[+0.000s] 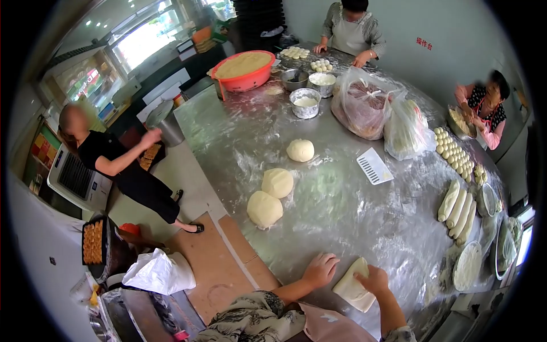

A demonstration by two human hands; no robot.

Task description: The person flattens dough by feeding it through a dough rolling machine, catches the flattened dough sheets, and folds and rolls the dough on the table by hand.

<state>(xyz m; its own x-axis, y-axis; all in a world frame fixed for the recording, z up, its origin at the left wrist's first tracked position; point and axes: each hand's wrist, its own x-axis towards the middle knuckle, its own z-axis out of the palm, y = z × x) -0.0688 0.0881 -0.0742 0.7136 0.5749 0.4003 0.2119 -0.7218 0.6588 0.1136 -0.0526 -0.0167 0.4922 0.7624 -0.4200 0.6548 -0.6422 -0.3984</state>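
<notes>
A folded flat piece of pale dough (pixel 352 286) lies on the floured metal table near its front edge. My right hand (pixel 373 280) rests on the right side of this dough, with the fingers bent over its surface. Just left of the dough, my left hand (pixel 321 269) is on the table, its fingers slightly apart and nothing in them. Further up and left sit two touching round dough balls, a larger one (pixel 264 210) and a smaller one (pixel 277 183). A third ball (pixel 300 150) lies beyond them. To its right is a white slotted scraper (pixel 375 166).
Dough rolls (pixel 457 211) and rows of small dough pieces (pixel 453 153) lie at the right. Plastic bags (pixel 364 105), flour bowls (pixel 305 104) and a red basin (pixel 242 71) stand farther back. Three people (pixel 111 151) are around the table.
</notes>
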